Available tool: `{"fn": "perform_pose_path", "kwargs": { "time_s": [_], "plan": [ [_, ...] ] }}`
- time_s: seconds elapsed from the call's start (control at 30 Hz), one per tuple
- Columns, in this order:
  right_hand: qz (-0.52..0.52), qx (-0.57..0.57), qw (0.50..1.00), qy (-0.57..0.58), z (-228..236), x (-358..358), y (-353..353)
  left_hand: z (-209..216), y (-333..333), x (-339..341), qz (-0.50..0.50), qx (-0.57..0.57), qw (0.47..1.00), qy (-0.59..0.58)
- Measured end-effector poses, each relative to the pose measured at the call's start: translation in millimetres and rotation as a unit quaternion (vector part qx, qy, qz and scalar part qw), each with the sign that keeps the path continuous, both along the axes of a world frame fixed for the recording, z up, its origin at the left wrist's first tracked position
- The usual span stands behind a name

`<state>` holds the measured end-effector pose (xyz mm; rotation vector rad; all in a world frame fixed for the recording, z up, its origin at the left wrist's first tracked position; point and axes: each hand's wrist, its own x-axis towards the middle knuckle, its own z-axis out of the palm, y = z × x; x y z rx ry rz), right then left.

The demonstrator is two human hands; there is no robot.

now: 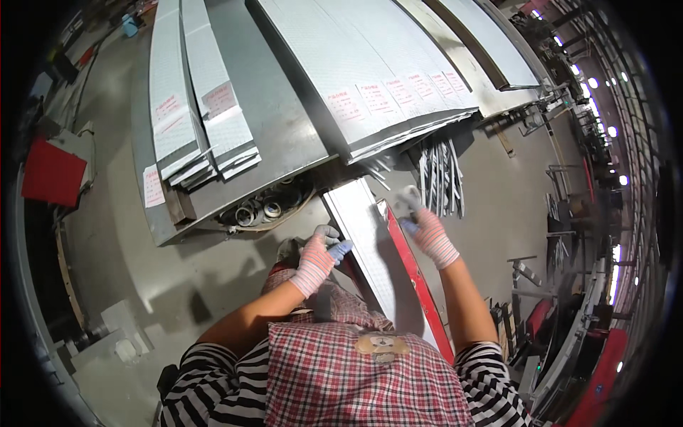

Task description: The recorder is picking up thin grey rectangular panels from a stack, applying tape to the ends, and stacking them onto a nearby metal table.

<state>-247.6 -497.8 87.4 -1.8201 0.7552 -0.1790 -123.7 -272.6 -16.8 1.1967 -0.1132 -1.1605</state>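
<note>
A long, narrow white panel (370, 249) runs from the edge of the work table down toward my apron. My left hand (319, 260), in a striped glove with grey and bluish fingertips, is at the panel's left edge. Its thumb and fingers are apart, with the thumb over the edge. On the other side, my right hand (430, 231) is above the red rail (413, 274) that lies along the panel's right side. Motion smears its fingers, so whether they hold anything does not show.
On the grey metal table (274, 107) lie a wide stack of white panels (341, 50) and two narrower stacks (171, 85), with printed labels. Tape rolls (272, 209) sit in a holder below the table edge. Thin strips (441, 178) hang beneath the wide stack. Machinery stands at right.
</note>
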Motion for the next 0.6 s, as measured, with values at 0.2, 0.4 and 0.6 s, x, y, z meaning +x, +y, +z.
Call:
{"fn": "perform_pose_path", "kwargs": {
  "time_s": [0.2,0.4,0.6],
  "plan": [
    [0.464,-0.305,0.814,0.17,92,92,64,34,-14,43,-0.074,-0.012,0.938,-0.34],
    [0.451,-0.307,0.804,0.238,37,137,-83,23,5,85,-0.074,-0.057,0.994,0.064],
    [0.212,-0.292,0.93,0.069,-84,84,-84,-95,-29,73,-0.054,-0.075,0.995,0.027]
  ]
}}
